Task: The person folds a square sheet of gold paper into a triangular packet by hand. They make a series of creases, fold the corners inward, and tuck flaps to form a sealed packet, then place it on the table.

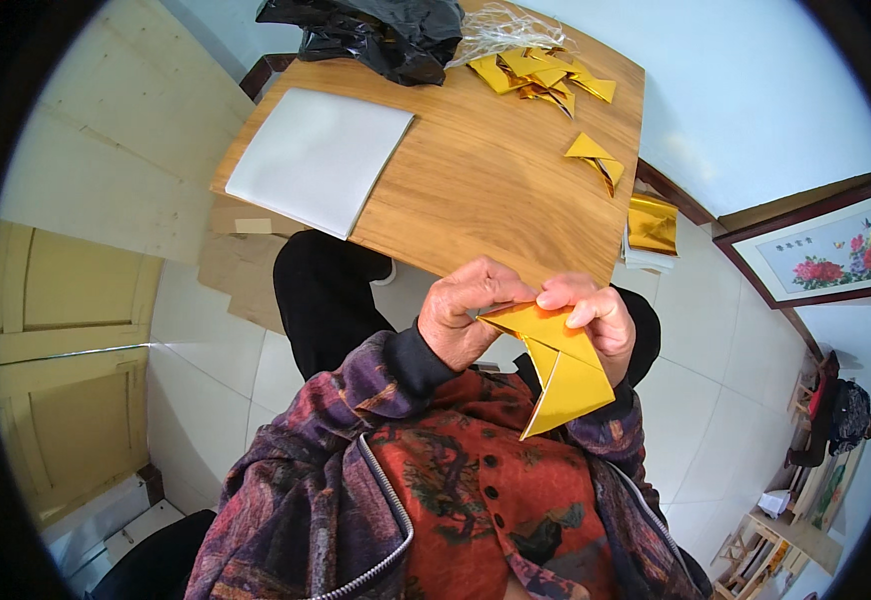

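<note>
Both my hands hold one folded sheet of gold foil paper (574, 385) above my lap, just off the near edge of the table. My left hand (466, 308) pinches its pointed upper-left corner between thumb and fingers. At the upper right edge, my right hand (601, 318) grips it with the fingers curled over the top and the palm behind. The paper has crossing folds, and a pointed flap hangs down toward my shirt. Part of its back is hidden from view.
On the wooden table (476, 190) lie a white paper stack (321, 155), a black plastic bag (376, 40), clear plastic strands (506, 30), a pile of folded gold pieces (541, 75) and one separate folded piece (596, 160). Gold sheets (653, 224) sit below its right edge.
</note>
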Available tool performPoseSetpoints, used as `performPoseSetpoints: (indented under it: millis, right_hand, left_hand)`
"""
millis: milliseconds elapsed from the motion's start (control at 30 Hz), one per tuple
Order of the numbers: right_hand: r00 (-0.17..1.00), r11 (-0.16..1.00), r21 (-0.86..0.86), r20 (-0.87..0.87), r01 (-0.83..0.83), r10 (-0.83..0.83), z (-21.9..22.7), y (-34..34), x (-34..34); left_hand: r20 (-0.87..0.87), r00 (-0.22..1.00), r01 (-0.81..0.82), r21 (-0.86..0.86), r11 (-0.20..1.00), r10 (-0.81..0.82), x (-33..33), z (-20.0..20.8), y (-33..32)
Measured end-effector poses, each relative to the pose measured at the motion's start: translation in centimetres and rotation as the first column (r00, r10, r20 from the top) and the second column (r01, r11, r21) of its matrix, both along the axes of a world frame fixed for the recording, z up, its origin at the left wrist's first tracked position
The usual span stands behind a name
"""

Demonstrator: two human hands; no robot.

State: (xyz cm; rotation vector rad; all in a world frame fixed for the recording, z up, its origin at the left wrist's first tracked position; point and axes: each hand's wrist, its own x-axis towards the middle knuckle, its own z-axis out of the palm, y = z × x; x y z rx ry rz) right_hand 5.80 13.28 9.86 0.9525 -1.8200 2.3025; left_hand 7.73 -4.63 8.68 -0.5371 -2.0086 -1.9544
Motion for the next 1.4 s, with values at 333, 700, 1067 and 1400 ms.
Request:
performPoseSetpoints:
  millis: [333,700,1067,1400]
  right_hand:
    - [0.998,0.997,0.072,-0.047,0.042,-0.039,0.0,0.1,-0.1]
    - [0.955,0.998,-0.06,0.298,0.017,0.002,-0.8,0.4,0.5]
    - [0.747,0.993,0.116,0.66,-0.003,-0.075,-2.2,2.0,0.3]
    - [0.766,0.978,0.183,0.641,-0.098,-0.043,-2.5,2.3,1.3]
  left_hand:
    - [0.047,0.999,0.017,0.025,1.0,-0.018,0.0,-0.1,0.0]
    - [0.009,0.999,0.05,-0.016,0.999,-0.05,-0.5,-0.5,-0.2]
    - [0.509,0.774,0.142,0.441,0.886,-0.377,-1.0,-2.7,-1.6]
    - [0.614,0.655,0.161,0.457,0.875,-0.441,-1.1,-3.2,-1.6]
